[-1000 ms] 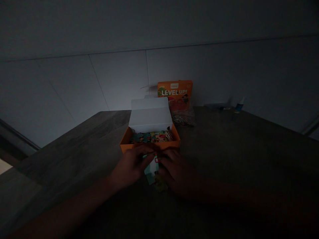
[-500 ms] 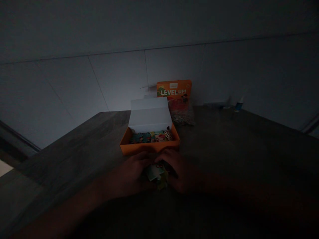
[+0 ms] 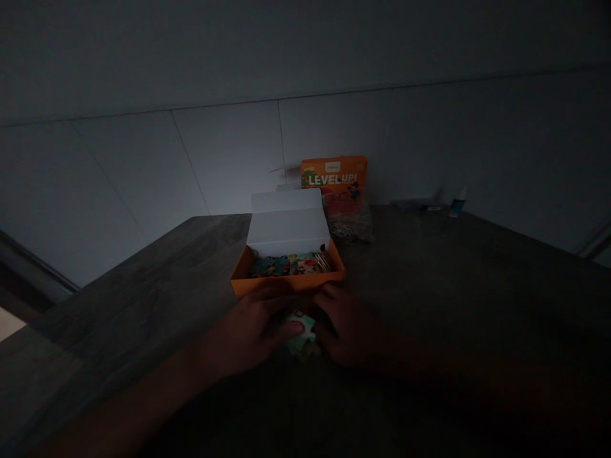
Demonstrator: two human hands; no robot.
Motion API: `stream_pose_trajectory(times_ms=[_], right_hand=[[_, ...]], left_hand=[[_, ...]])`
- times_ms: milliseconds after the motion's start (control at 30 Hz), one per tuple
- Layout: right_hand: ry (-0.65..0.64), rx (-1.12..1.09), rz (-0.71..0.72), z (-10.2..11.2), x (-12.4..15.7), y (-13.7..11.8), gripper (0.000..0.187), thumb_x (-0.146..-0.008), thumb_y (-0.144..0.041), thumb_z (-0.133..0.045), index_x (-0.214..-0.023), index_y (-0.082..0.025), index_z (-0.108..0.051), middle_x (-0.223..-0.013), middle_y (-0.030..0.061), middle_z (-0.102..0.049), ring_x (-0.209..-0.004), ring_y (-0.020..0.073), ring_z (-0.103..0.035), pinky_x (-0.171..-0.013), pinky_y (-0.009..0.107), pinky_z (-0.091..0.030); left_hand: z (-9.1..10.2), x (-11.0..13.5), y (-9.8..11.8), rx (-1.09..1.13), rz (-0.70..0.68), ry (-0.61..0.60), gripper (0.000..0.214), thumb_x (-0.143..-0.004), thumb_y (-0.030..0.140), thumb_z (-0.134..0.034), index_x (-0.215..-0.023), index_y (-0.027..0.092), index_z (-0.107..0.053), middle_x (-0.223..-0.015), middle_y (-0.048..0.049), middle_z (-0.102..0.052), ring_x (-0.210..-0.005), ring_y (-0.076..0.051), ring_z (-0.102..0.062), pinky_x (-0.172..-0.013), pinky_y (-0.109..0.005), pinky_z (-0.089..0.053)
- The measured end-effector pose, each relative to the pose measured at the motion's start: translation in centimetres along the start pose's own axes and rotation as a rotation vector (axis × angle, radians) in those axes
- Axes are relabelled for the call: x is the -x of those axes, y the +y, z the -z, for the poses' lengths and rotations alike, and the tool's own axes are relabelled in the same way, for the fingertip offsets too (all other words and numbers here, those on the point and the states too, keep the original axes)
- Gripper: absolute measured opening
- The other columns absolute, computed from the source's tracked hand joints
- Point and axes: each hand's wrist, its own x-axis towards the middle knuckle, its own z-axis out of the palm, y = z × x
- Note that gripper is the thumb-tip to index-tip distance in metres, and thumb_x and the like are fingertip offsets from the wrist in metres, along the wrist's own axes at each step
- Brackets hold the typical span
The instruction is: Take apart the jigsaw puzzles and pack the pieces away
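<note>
In the dim head view, both hands meet around a few light green and white jigsaw puzzle pieces (image 3: 301,345) in front of an orange box. My left hand (image 3: 252,327) has its thumb across the top of the pieces and its fingers curled behind them. My right hand (image 3: 344,327) closes on their right side, its fingertips near the box front. The open orange box (image 3: 286,285) holds many more puzzle pieces (image 3: 277,264); some stand on edge at its right end. Its white lid (image 3: 289,222) leans back.
Behind the box, an orange "LEVEL UP!" box (image 3: 334,170) stands against the wall (image 3: 229,152). A clear plastic bag of pieces (image 3: 352,228) lies before it. A small bottle with a white tip (image 3: 457,203) stands at the far right of the grey table (image 3: 181,280).
My left thumb has moved from the near lower edge onto the top of the puzzle pieces. The pieces between my hands have shifted, with less yellow-green showing. The boxes remain in place.
</note>
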Motion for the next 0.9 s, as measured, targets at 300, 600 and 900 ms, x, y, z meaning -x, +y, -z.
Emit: stream_pose_trajectory(times_ms=[300,600,900], right_hand=[[-0.017,-0.022,0.105,0.7,0.5,-0.9,0.023,-0.088,-0.029,-0.054,-0.102,-0.012,-0.063,-0.099,0.0103,-0.056,-0.090,0.0213,-0.051,-0.077,0.035,-0.043],[-0.028,-0.231,0.024,0.8,0.4,-0.4,0.027,-0.074,-0.021,-0.066,-0.097,-0.016,-0.054,-0.095,0.0070,-0.060,-0.083,0.0189,-0.053,-0.071,0.032,-0.042],[0.019,-0.453,0.037,0.5,0.6,-0.3,0.028,-0.079,-0.015,-0.061,-0.106,-0.017,-0.053,-0.099,0.0066,-0.066,-0.087,0.0182,-0.062,-0.074,0.030,-0.047]], left_hand=[[-0.5,0.0,0.0,-0.035,-0.036,-0.087,0.052,-0.079,0.032,-0.074,-0.128,0.023,-0.059,-0.132,-0.0107,-0.055,-0.122,-0.029,-0.053,-0.104,-0.046,-0.044],[-1.2,0.1,-0.3,0.276,0.080,-0.071,0.040,-0.076,0.030,-0.076,-0.109,0.018,-0.056,-0.104,-0.0055,-0.065,-0.089,-0.021,-0.065,-0.075,-0.033,-0.055],[-1.5,0.0,-0.3,0.352,0.057,-0.030,0.030,-0.083,0.027,-0.067,-0.109,0.018,-0.054,-0.104,-0.0061,-0.066,-0.089,-0.020,-0.065,-0.076,-0.032,-0.053]])
